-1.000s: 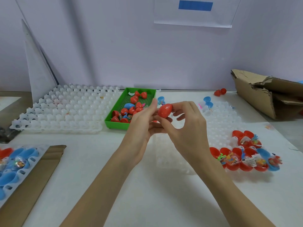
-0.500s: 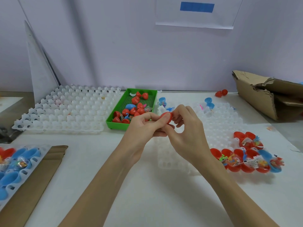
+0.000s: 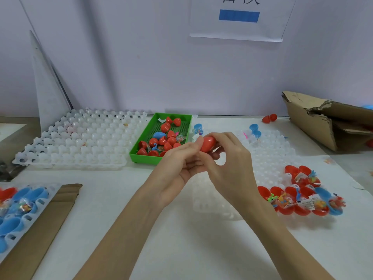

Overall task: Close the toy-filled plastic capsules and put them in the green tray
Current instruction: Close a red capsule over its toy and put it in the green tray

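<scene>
Capsule (image 3: 207,144), red, sits pinched between my two hands above the table, just right of the green tray (image 3: 141,153). My left hand (image 3: 177,168) presses its thumb against the capsule's left end; my right hand (image 3: 228,164) curls its fingers over the top and right side. Its two halves look joined, though my fingers hide part of the seam.

Half a second ago only a sliver of red showed between my fingertips; now most of the shell is exposed again, and my hands have lifted slightly toward the far side.

The tray holds a heap of red capsules (image 3: 165,141) with one blue one (image 3: 159,135) and a few loose toy packets among them. To my right, a clear cell tray (image 3: 268,150) carries open red halves (image 3: 290,201) stuffed with small bagged toys along its near right corner. Left of the green tray lies a big white cell tray (image 3: 80,142). At the near left, another tray (image 3: 18,205) holds blue halves on cardboard (image 3: 40,229). A torn box (image 3: 323,122) lies at far right.
</scene>
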